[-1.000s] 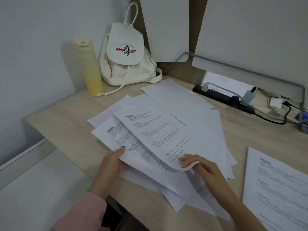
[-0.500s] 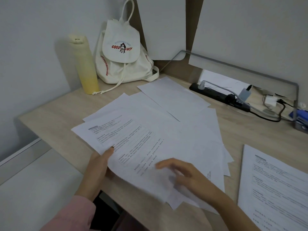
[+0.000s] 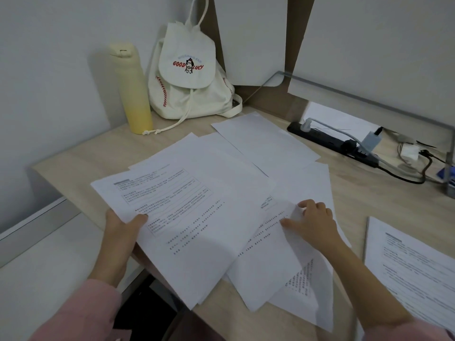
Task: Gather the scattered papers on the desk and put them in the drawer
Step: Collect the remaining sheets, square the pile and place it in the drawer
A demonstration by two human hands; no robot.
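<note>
Now the left hand (image 3: 120,233) grips the top printed sheet (image 3: 197,217) by its edge, thumb over it. The right hand (image 3: 312,223), fingers (image 3: 318,208) curled, pinches a neighbouring sheet (image 3: 268,267) on the bench (image 3: 369,193).

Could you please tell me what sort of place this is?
Probably a personal study corner: printed papers spread over a wooden desk, a power strip with chargers plugged in, and a canvas backpack beside a yellow bottle.
</note>
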